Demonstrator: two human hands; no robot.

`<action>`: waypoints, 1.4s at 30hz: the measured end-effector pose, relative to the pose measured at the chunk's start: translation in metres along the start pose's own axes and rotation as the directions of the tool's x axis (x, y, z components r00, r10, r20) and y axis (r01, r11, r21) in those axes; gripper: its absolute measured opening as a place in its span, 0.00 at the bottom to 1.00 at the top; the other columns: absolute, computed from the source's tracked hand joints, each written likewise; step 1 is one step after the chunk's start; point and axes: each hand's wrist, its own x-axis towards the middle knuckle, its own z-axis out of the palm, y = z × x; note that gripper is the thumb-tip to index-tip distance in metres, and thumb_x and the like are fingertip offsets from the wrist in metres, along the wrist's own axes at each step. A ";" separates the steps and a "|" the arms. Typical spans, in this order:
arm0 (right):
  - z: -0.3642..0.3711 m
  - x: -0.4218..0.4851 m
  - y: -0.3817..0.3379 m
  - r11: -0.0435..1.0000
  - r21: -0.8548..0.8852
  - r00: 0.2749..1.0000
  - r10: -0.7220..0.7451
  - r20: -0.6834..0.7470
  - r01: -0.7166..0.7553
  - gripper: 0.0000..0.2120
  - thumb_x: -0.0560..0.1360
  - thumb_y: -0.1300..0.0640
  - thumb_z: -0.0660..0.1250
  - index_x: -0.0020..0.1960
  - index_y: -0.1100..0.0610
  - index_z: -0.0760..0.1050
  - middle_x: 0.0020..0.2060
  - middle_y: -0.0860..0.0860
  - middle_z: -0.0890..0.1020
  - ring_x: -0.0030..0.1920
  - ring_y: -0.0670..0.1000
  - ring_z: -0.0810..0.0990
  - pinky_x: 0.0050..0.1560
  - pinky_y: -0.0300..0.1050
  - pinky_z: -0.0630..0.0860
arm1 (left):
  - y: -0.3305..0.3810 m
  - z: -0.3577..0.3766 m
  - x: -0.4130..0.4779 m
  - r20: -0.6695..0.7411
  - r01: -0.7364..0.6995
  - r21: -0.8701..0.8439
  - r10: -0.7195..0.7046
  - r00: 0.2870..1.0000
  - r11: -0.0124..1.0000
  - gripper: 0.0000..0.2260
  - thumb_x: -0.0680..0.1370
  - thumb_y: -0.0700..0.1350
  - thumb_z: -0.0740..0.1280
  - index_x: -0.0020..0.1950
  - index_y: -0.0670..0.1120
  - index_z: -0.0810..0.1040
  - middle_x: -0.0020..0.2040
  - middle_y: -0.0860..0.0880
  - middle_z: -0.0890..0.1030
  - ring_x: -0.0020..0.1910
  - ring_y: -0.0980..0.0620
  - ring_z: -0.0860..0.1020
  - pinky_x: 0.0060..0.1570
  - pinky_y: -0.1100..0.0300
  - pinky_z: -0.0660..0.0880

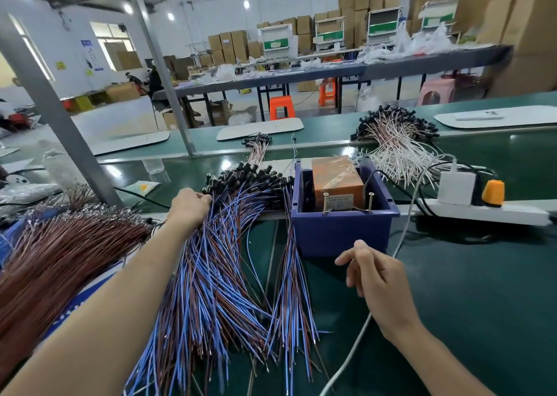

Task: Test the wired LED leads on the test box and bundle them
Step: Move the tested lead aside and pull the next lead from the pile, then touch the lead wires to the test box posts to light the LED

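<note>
Black-capped blue-and-brown wired leads were pinched in the left grip; the right grip was held slack, empty. Few were best drawn out, untangled.

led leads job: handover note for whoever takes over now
Left hand grips the blue-brown leads near their heads, in the pile left of the test box.
Right hand holds nothing and hovers in front of the box.
No lead is on the box's two screws.
White leads lie piled behind the box, to its right.
No ties show on the blue-brown pile; testing and bundling remain.
</note>
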 end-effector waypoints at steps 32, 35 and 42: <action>-0.113 0.039 -0.043 0.873 0.404 0.940 0.332 -0.081 -0.274 0.10 0.84 0.61 0.59 0.59 0.56 0.79 0.35 0.49 0.84 0.31 0.48 0.83 0.30 0.38 0.79 | 0.081 0.091 -0.241 0.328 -0.965 -0.259 0.944 -0.042 0.047 0.12 0.84 0.53 0.61 0.57 0.47 0.79 0.55 0.49 0.78 0.52 0.50 0.74 0.55 0.57 0.70; -0.117 0.029 -0.028 0.911 0.333 0.923 0.323 -0.208 -0.244 0.10 0.84 0.62 0.61 0.58 0.54 0.79 0.36 0.49 0.86 0.32 0.49 0.84 0.32 0.38 0.80 | 0.069 0.096 -0.237 0.423 -0.964 -0.258 0.905 -0.049 0.068 0.15 0.86 0.57 0.56 0.59 0.51 0.78 0.60 0.53 0.77 0.56 0.53 0.72 0.58 0.58 0.68; -0.084 0.025 -0.047 0.999 0.048 0.991 0.020 -0.130 -0.014 0.09 0.81 0.61 0.65 0.59 0.54 0.80 0.41 0.53 0.87 0.36 0.50 0.84 0.39 0.38 0.81 | 0.085 0.081 -0.220 0.185 -0.815 -0.433 0.923 0.337 0.384 0.13 0.82 0.55 0.60 0.67 0.59 0.73 0.65 0.64 0.71 0.62 0.61 0.73 0.62 0.69 0.68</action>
